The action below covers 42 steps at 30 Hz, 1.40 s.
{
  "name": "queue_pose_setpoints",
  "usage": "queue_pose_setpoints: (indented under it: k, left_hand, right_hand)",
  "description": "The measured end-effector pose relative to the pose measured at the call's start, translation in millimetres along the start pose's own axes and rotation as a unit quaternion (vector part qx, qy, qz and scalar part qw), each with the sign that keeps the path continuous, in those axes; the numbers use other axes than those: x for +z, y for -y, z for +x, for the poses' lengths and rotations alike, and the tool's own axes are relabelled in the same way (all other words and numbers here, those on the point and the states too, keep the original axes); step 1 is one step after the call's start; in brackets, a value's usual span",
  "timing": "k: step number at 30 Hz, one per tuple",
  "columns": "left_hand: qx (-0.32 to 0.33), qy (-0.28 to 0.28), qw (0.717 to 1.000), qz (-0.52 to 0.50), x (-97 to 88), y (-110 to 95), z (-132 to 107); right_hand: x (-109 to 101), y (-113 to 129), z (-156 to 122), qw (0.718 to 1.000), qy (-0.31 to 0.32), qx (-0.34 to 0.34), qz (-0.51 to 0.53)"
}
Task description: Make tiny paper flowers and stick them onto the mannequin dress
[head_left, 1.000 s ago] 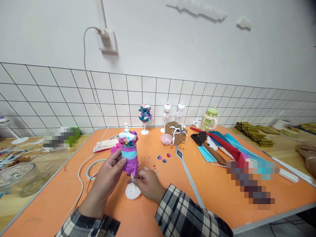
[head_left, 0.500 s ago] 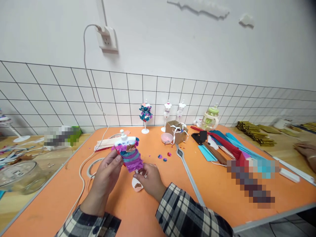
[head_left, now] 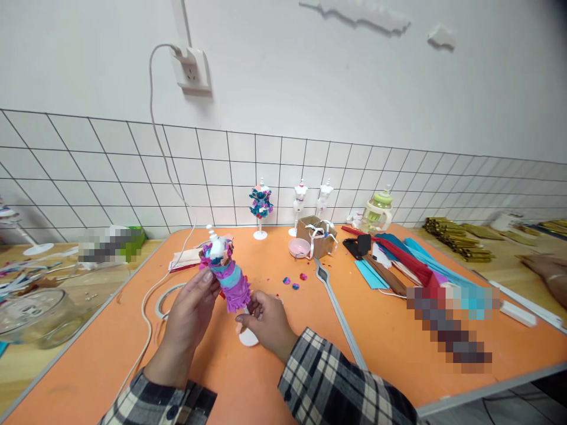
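Observation:
Between my hands is a small white dress-form mannequin (head_left: 231, 276), tilted with its top to the left. It wears crinkled purple and light-blue paper bands, with sequins in several colours about the chest. My left hand (head_left: 192, 304) is closed on the left side of its body. Lower down, my right hand (head_left: 268, 321) pinches the stand just under the purple skirt. The round white base (head_left: 248, 336) shows beneath my right fingers, partly covered by a peach scrap. Several loose sequins (head_left: 295, 286) lie on the orange table (head_left: 305, 372) right of the mannequin.
Behind stand a sequined mannequin (head_left: 261, 203) and two plain white ones (head_left: 300, 198). A cardboard box (head_left: 325, 241) with white ribbon, a pink bowl (head_left: 299, 248) and a bottle (head_left: 376, 212) are near the wall. Coloured paper (head_left: 411, 260) lies right. A white cable (head_left: 148, 307) crosses the left side.
The mannequin has been turned about its stand, so its shoulders now show from another side. Both hands stay nearly in place. At the far right, another person's hand has shifted left.

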<state>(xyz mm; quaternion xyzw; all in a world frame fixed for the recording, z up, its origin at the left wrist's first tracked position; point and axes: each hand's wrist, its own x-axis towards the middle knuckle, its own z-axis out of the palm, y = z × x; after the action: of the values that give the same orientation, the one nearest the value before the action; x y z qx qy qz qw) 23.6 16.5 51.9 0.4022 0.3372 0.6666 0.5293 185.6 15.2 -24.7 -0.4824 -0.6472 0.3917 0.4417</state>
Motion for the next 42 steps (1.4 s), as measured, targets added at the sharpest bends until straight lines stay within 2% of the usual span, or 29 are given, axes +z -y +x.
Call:
queue_pose_setpoints:
  k: [5, 9, 16, 26, 32, 34, 38, 42]
  left_hand:
    - [0.010, -0.014, 1.000, 0.005, 3.6, -1, -2]
    - [0.000, -0.035, 0.999, 0.028, 3.6, 2, -3]
    - [0.002, -0.026, 0.997, 0.072, -1.1, 8, 0]
    - [-0.018, -0.006, 0.999, 0.038, 8.5, -4, -5]
    - [-0.024, -0.017, 0.999, 0.026, 7.6, -4, -6]
    - [-0.042, -0.016, 0.999, 0.008, 4.5, -3, -6]
    - [-0.090, -0.014, 0.992, -0.086, -3.8, -3, -3]
    - [-0.123, -0.014, 0.982, -0.140, -9.1, -3, -1]
  right_hand:
    - [1, 3, -1, 0.998, 0.005, 0.019, 0.052]
    - [0, 4, -2, 0.999, 0.003, 0.006, 0.046]
    - [0, 6, -2, 0.999, 0.024, 0.012, 0.041]
    - [0, 5, -4, 0.998, 0.044, 0.004, 0.039]
    - [1, 1, -3, 0.998, 0.054, -0.005, 0.033]
    - [0, 1, -4, 0.997, 0.062, -0.022, 0.029]
    - [-3, 1, -6, 0.989, 0.100, -0.105, 0.011]
    - [-4, 2, -8, 0.983, 0.131, -0.125, -0.031]
